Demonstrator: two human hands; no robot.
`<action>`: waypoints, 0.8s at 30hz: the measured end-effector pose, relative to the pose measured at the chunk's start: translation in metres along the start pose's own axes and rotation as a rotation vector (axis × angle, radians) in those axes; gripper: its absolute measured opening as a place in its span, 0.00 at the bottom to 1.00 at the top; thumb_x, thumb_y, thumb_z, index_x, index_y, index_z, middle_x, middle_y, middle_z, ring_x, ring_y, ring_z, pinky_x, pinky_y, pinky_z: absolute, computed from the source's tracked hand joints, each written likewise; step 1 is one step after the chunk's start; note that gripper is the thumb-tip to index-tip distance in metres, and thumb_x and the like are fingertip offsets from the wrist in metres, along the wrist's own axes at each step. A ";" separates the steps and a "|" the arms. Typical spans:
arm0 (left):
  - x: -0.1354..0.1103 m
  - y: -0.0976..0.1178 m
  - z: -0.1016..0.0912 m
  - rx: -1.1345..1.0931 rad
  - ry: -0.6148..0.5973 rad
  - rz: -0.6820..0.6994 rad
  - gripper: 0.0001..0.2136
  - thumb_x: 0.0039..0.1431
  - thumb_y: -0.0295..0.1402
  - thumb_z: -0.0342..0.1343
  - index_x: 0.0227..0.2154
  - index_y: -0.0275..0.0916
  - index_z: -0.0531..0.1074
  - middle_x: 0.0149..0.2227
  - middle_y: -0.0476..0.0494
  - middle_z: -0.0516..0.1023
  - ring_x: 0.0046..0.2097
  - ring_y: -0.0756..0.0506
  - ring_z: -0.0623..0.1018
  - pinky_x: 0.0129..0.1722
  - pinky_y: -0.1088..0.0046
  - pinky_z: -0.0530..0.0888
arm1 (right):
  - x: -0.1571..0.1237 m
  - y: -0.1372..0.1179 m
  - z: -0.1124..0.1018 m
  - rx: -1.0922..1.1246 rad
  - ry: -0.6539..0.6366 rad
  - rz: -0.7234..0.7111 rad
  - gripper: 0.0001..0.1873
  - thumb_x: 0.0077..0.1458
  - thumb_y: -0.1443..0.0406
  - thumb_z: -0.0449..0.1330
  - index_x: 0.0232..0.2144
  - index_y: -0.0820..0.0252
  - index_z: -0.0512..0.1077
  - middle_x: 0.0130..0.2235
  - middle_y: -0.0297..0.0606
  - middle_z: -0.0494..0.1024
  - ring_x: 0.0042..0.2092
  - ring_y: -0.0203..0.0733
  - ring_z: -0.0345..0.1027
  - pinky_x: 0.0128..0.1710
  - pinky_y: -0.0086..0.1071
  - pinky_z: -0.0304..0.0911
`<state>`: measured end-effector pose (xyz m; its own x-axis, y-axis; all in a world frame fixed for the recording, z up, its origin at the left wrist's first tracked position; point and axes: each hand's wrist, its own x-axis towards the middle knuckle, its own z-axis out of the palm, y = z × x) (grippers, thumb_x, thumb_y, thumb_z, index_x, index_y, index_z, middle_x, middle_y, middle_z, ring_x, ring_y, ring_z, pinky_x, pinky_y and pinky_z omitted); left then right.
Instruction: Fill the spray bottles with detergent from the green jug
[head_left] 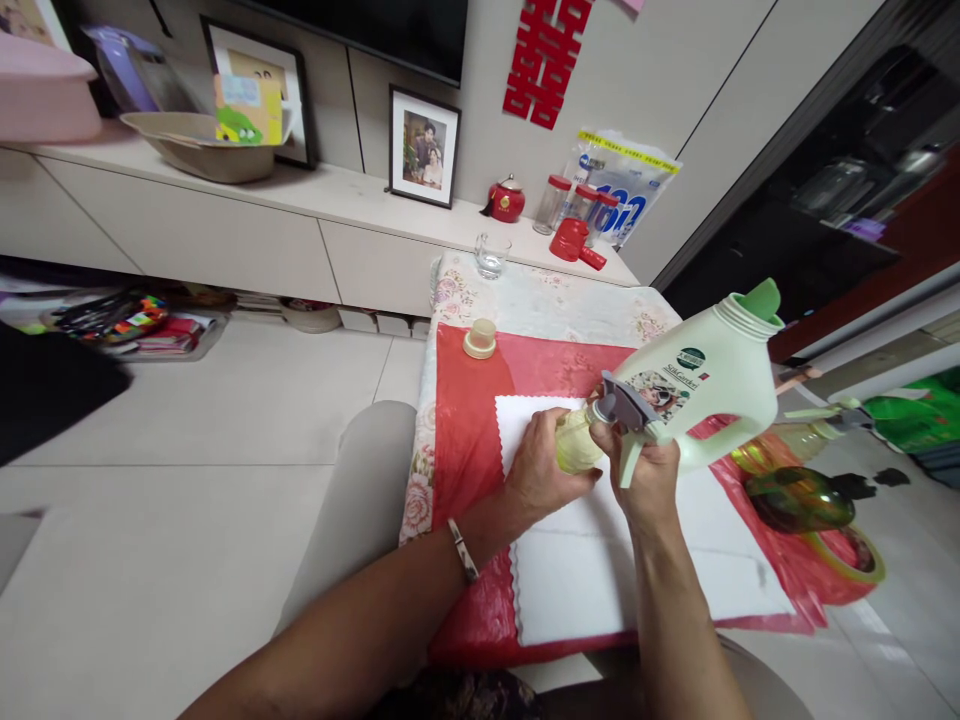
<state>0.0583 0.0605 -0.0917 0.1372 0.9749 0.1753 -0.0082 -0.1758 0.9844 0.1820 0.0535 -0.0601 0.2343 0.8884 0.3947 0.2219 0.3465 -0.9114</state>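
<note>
My left hand (pixel 547 462) is wrapped round the body of a clear spray bottle (pixel 576 442) with pale yellow contents. At the bottle's neck, my right hand (pixel 646 465) grips the grey and white trigger spray head (pixel 628 402); whether it is fully screwed on, I cannot tell. Just behind my hands stands a large pale green detergent jug (pixel 720 375), uncapped, with a green pour spout showing. Its likely cap, a cream-coloured one (pixel 481 338), sits on the red plastic sheet (pixel 469 430). Beneath my hands lies a white scalloped cloth (pixel 577 580).
To the right lie another spray bottle (pixel 795 440), a dark green pump bottle (pixel 799 498) and a roll of tape (pixel 847 555). A glass mug (pixel 491 256) stands at the table's far end. Behind it, a cabinet (pixel 360 215) holds a red pot (pixel 506 200), jars and a picture frame (pixel 424 145).
</note>
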 end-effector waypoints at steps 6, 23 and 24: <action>0.000 -0.002 0.000 0.058 -0.028 0.060 0.31 0.39 0.28 0.70 0.49 0.43 0.65 0.48 0.41 0.75 0.51 0.35 0.76 0.51 0.55 0.75 | 0.002 -0.006 -0.007 0.033 -0.043 0.039 0.21 0.47 0.54 0.72 0.42 0.54 0.79 0.41 0.40 0.79 0.44 0.48 0.74 0.46 0.44 0.71; -0.001 -0.004 -0.006 0.094 0.006 -0.038 0.34 0.39 0.28 0.72 0.50 0.43 0.63 0.51 0.39 0.73 0.54 0.34 0.75 0.55 0.52 0.73 | 0.034 -0.109 -0.032 0.194 0.257 -0.097 0.14 0.53 0.59 0.63 0.43 0.51 0.75 0.51 0.37 0.72 0.41 0.38 0.70 0.47 0.40 0.70; -0.001 -0.003 -0.007 0.094 0.022 -0.039 0.34 0.39 0.28 0.72 0.50 0.43 0.63 0.51 0.39 0.73 0.54 0.34 0.75 0.55 0.52 0.73 | 0.034 -0.117 -0.036 0.183 0.286 -0.119 0.13 0.54 0.60 0.62 0.44 0.51 0.76 0.51 0.37 0.72 0.42 0.38 0.70 0.46 0.38 0.70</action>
<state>0.0514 0.0609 -0.0947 0.1133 0.9839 0.1380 0.0901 -0.1485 0.9848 0.1983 0.0324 0.0639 0.4780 0.7274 0.4924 0.0967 0.5136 -0.8526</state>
